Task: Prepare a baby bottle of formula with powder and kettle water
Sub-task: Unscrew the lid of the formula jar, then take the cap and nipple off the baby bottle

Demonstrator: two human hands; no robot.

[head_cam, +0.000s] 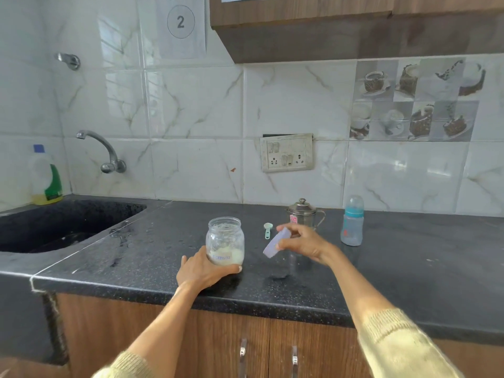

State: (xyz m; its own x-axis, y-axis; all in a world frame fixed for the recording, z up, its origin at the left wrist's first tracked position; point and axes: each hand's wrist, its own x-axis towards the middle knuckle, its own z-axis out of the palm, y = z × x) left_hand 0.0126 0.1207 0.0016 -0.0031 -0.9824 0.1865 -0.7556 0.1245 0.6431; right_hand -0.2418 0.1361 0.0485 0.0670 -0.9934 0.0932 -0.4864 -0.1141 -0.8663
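Left hand [203, 271] curled round the base of the clear, wide-mouthed jar of pale formula powder [225, 241], pinning it upright on the dark speckled stone worktop [163, 241] near the front edge, left of centre. Likely purpose: keep the jar from sliding while it stands open.

Right hand [302, 242] raised just right of the jar, fingertips and thumb pinching the flat lilac jar lid [276, 242] by its rim; lid tilted, clear of the worktop. Jar mouth uncovered. Judged: lid on its way to being set aside.

Small pale-green plastic measuring scoop [267, 230] lies on the worktop behind the lid, within easy reach for dosing. Steel lidded kettle [304, 212] toward the back edge, partly hidden by the right hand. Grey-blue baby bottle with teal collar and clear cap [352, 221] upright near the back edge, right of the kettle, cap on: not yet opened for filling.

Black sink [54, 225] at the worktop's left end.
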